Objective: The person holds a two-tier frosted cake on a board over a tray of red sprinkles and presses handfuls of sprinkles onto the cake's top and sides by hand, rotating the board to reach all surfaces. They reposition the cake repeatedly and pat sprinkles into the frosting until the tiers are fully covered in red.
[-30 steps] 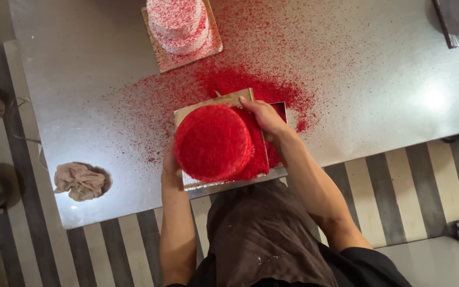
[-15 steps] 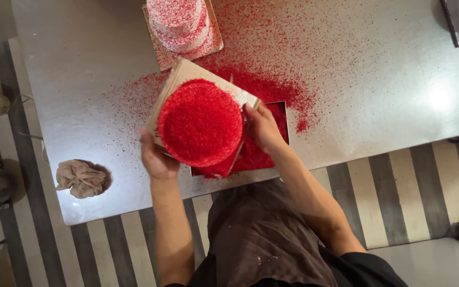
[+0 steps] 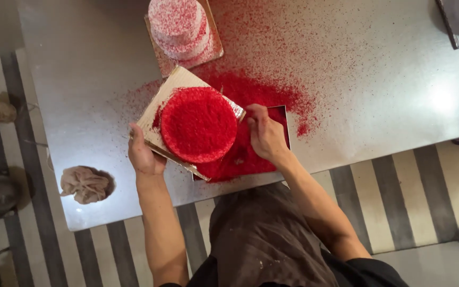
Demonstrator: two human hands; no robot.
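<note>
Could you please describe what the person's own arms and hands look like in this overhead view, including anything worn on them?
Both arms are bare from the hands to above the elbows. The left hand and right hand wear no gloves, and no rings, watch or bracelets can be seen. Dark short sleeves show only near the shoulders at the bottom edge, beside a brown apron. Fine marks are too small to tell.

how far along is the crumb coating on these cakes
Looks done: the round red cake is covered in red crumbs on top and on the side that shows. In hand: the left hand holds its cardboard board tilted over a tray of crumbs, with the right hand at the cake's edge. Left: the taller cake behind is only sparsely speckled, and loose crumbs litter the steel table.
</note>
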